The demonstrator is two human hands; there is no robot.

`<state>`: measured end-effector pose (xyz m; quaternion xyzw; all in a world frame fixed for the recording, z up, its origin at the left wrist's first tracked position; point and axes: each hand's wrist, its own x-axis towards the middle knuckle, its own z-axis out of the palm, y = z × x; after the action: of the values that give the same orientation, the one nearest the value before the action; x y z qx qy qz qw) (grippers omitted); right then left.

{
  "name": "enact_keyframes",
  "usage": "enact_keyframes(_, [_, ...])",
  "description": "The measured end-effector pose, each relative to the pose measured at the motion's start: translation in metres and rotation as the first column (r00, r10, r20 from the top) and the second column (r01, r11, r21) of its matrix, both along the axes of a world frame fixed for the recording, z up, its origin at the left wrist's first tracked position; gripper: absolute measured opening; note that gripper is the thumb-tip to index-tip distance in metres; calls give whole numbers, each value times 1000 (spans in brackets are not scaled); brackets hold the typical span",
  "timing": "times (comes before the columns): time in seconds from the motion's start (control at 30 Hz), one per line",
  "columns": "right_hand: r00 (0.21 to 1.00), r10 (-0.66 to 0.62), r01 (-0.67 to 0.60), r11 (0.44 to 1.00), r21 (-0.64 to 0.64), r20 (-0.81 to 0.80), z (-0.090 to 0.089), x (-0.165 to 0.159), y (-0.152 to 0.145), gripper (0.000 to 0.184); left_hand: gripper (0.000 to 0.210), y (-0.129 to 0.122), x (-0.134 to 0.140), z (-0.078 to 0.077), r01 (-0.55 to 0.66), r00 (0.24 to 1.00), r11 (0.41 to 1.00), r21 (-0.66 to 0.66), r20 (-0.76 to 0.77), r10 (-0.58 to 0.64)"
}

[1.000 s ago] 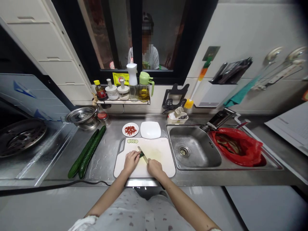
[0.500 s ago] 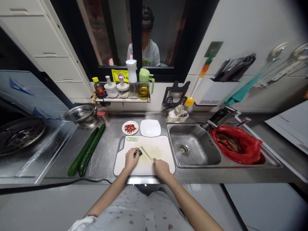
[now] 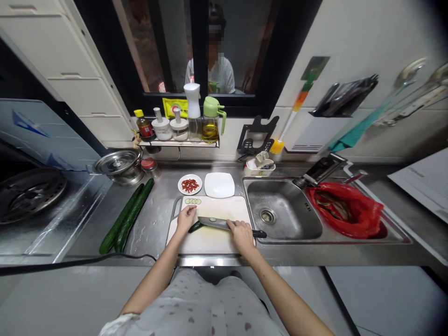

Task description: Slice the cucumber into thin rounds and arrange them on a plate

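On the white cutting board (image 3: 217, 245), a dark green cucumber piece (image 3: 195, 227) lies beside my left hand (image 3: 186, 218), whose fingers are pinched together. Whatever may be between those fingertips is hidden. My right hand (image 3: 241, 235) grips a kitchen knife (image 3: 220, 223), its blade turned flat over the board and its black handle pointing right. One pale cucumber slice (image 3: 213, 219) rests on the blade. A short overlapping row of cucumber slices (image 3: 193, 201) lies near the board's upper left edge, just beyond my left hand.
Behind the board stand a small plate of chopped red pieces (image 3: 190, 185) and a white square plate (image 3: 219, 185). Two whole cucumbers (image 3: 131, 217) lie left. A sink (image 3: 283, 210) and a red plastic bag (image 3: 364, 219) are right. Seasoning jars (image 3: 162, 128) line a rack above.
My left hand has come off the cucumber piece and moved slightly up and left. The knife has turned flat, its handle swinging right, and now carries a slice on its blade.
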<state>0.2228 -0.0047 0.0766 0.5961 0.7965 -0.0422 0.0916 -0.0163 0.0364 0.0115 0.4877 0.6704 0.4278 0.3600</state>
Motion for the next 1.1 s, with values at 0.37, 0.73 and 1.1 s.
enact_keyframes(0.37, [996, 84, -80, 989, 126, -26, -7, 1, 2, 41, 26, -2, 7, 16, 461, 858, 881, -107, -199, -473])
enact_keyframes(0.73, [995, 86, -83, 995, 50, -59, -6, 2, 0, 40, 15, -3, 17, 20, 463, 878, 883, -72, -99, -469])
enact_keyframes(1.1, [995, 68, -62, 995, 75, -69, -13, 14, -3, 40, 21, 9, 16, 9, 292, 956, 956, -40, 42, -290])
